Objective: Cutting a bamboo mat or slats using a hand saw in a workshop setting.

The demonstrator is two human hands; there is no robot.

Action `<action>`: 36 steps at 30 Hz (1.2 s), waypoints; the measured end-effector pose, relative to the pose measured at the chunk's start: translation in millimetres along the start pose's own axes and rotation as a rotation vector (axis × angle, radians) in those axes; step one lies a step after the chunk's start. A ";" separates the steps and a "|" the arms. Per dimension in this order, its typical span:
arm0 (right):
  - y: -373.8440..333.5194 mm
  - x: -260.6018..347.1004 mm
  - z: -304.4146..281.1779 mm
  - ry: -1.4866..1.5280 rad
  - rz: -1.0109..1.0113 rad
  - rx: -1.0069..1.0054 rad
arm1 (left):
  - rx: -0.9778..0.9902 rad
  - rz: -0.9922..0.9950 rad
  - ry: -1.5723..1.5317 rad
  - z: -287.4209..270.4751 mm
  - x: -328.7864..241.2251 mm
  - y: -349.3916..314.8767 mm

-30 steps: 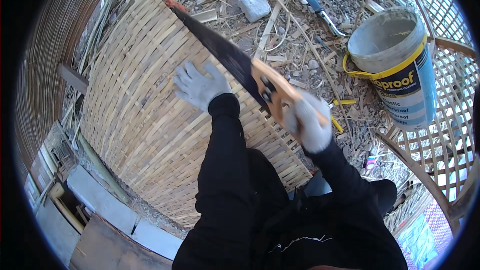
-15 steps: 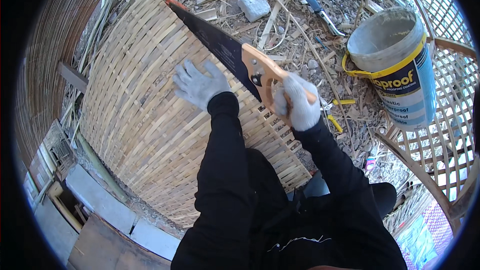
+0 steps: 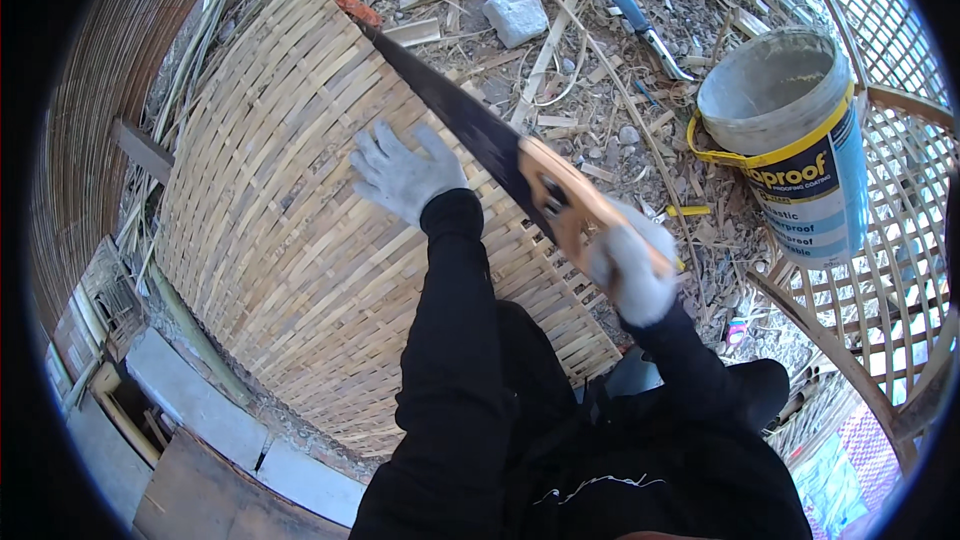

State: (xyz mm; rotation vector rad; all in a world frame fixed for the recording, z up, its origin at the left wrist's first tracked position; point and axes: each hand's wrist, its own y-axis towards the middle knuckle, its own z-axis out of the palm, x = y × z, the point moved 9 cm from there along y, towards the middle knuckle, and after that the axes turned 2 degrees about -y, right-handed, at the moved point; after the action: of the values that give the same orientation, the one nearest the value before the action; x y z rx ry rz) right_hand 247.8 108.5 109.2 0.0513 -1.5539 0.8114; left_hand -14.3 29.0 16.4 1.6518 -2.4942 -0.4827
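Slatted screen: stands along the left rim (image 3: 90, 110), bounding that side.
Grey slabs: lie lower left (image 3: 195, 395), beyond the mat's lower-left edge.
Woven mat: spreads flat from upper left to lower centre (image 3: 280, 200); its right edge runs diagonally down the frame, with littered ground beyond.
Left hand: gloved, at centre (image 3: 408, 173), palm down on the mat near that edge, fingers spread, thumb apart; probably bracing the sheet, just left of the blade.
Saw: slants along the mat's right edge (image 3: 470, 120), tip toward upper left, wooden handle toward lower right, likely angled so its length follows the border.
Stone: upper centre (image 3: 515, 17), apart from the blade.
Right hand: gloved and blurred, right of centre (image 3: 640, 265), fingers wrapped around the handle; their exact spacing I cannot tell.
Yellow-handled tool: on the ground just beside the right hand (image 3: 688, 210), partly hidden by it.
Bucket: tilted, upper right (image 3: 800, 160), well apart from the saw, leaving a debris-strewn strip as elbow room.
Lattice frame: right rim (image 3: 885, 260), closing that side behind the bucket.
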 end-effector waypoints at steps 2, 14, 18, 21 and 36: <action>41.2 1.7 18.0 -0.043 -0.078 0.050 | 0.024 -0.010 -0.034 4.1 -4.1 -1.7; -58.4 17.1 -30.1 -0.121 -0.001 -0.022 | 0.247 -0.107 -0.060 11.4 5.8 0.8; -49.9 17.9 -33.2 -0.155 0.005 0.034 | 0.245 -0.099 -0.043 13.4 7.3 -2.3; -1.0 -7.6 -9.6 -0.028 -0.049 0.059 | 0.242 -0.088 -0.045 14.1 4.9 -2.3; -37.0 3.4 -29.3 -0.061 0.034 0.067 | 0.202 -0.072 -0.045 11.8 5.2 -0.6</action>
State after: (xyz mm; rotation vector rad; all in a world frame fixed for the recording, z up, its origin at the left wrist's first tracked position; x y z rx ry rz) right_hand 290.2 97.4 127.0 0.0991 -1.5881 0.8960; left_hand -19.0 26.4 4.7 1.8260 -2.5984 -0.2850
